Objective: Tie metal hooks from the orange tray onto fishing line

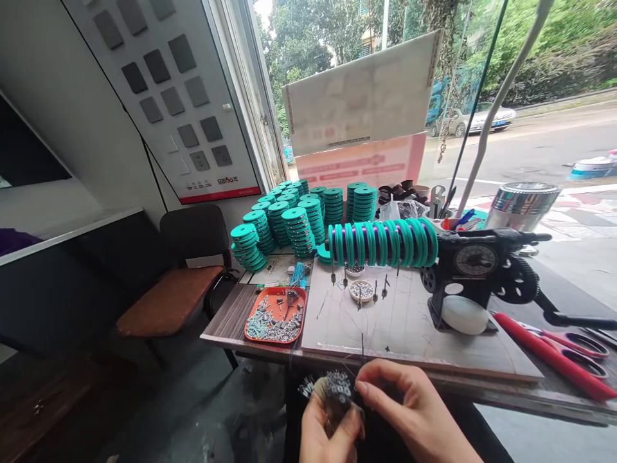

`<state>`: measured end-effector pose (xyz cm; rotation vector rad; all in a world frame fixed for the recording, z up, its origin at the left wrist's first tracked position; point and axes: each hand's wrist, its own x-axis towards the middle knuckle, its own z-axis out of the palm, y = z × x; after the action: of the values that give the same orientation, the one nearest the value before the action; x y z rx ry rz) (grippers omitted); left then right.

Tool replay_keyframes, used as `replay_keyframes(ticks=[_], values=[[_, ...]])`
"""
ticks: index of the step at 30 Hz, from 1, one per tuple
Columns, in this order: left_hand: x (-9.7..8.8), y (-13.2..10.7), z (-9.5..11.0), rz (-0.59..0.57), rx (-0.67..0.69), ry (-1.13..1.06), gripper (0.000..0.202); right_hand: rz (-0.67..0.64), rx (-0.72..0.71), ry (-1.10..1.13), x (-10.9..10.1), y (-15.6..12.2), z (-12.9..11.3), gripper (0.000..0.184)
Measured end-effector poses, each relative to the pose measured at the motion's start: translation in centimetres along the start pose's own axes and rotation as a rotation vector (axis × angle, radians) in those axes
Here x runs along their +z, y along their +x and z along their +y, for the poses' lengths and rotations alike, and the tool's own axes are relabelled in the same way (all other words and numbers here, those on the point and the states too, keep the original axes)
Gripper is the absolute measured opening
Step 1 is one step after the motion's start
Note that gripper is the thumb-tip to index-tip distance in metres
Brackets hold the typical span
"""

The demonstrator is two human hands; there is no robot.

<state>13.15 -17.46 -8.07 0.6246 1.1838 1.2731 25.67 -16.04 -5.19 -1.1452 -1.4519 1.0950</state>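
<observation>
Below the table's front edge, my left hand [330, 427] is closed around a bunch of small dark pieces with silvery wire ends [339, 384]. A beige cover sits on one of its fingers. Right beside the bunch, my right hand [400, 395] pinches thumb against forefinger on what looks like a thin line, mostly too fine to follow. Just above the fingers a slim dark piece [362, 344] stands out against the board edge. Beyond, teal foam spools [383, 243] sit in a row on the shaft of a hand-cranked winder [475, 260], with small dark weights [359, 303] hanging below.
An orange tray [249, 331] of small metal and pale green parts lies left of the board [409, 334]. Small dishes [361, 291] of beads sit under the spools. Stacked teal spools [299, 231] stand behind. Red-handled scissors [573, 347] lie right; a chair [176, 302] stands left.
</observation>
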Motion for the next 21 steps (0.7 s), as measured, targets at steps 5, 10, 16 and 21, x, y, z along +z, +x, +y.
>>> replay_keyframes(ticks=[5, 10, 16, 21], values=[[0.4, -0.1, 0.9, -0.055, -0.183, -0.071, 0.044, 0.057, -0.097, -0.096, 0.1, -0.4, 0.5, 0.027], [0.2, 0.4, 0.5, -0.013, -0.079, 0.036, 0.044, 0.027, -0.215, -0.207, -0.5, -1.0, 1.2, 0.02], [-0.6, 0.9, 0.1, 0.045, -0.036, 0.124, 0.051, 0.092, -0.615, -0.552, -0.6, -2.0, 2.6, 0.022], [-0.4, 0.5, 0.1, 0.111, 0.046, 0.145, 0.05, 0.101, -0.637, -0.622, 0.1, -2.3, 4.0, 0.023]])
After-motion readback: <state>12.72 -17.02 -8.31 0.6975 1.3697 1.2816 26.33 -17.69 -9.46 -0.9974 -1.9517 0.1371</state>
